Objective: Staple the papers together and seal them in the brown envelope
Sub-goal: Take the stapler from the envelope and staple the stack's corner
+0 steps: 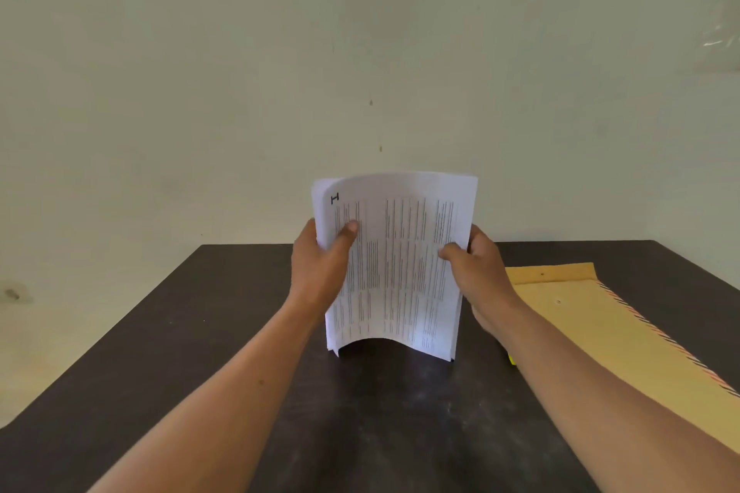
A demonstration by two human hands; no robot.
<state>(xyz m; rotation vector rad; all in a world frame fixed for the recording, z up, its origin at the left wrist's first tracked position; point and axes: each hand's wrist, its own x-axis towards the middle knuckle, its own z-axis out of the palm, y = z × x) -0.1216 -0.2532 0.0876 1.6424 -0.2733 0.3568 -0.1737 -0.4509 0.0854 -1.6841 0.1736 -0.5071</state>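
Observation:
A stack of printed white papers point(396, 268) stands upright on its lower edge on the dark table point(200, 372), bowed toward me. My left hand point(320, 264) grips the stack's left side, thumb on the front page. My right hand point(476, 272) grips the right side the same way. The brown envelope point(600, 332) lies flat on the table to the right, with a red and black striped edge. A small yellow thing point(511, 359) peeks out from under my right forearm; I cannot tell what it is.
A pale plaster wall point(360, 72) rises right behind the table's far edge. The table's left edge runs diagonally, with light floor point(48, 332) beyond it.

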